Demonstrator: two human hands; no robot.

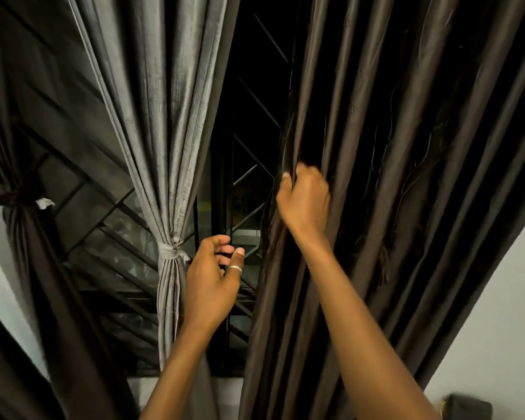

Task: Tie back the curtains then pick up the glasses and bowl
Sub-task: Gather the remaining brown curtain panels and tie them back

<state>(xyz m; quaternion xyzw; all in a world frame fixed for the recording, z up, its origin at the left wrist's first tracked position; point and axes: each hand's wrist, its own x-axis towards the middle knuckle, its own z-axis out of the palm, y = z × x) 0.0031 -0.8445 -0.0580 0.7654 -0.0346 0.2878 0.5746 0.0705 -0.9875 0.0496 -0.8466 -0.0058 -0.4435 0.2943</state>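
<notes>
The right hand (305,201) is up high. It holds the edge of the big dark brown curtain (406,177). Its fingers are curled round a fold of the cloth. This curtain hangs loose. Most of it spreads out to the right of the grip, in long folds that run from top to bottom.

Below the grip and a bit to its left is the left hand (212,283). It holds nothing. Its fingers are bent a little, with a wide gap between them and the thumb. A silver ring (235,269) sits on the thumb.

Just left of the left hand hangs the grey curtain (170,116). It is bunched up and tied with a grey band (172,251). The band is just beside the knuckles of the left hand. I cannot tell if the hand touches the cloth.

Far to the left of both hands is the other brown curtain (37,253). It is tied too, with a dark band (15,195), at about the same height as the right hand's grip. A small white tag (44,203) sticks out of that band.

Behind both hands, between the grey curtain and the one being held, is a dark window with black metal bars (249,177) that cross on a slant.

Low and to the right of the grip, past the loose curtain, is a white wall (497,313). A blurry dark thing (467,407) sits in the bottom right corner.
</notes>
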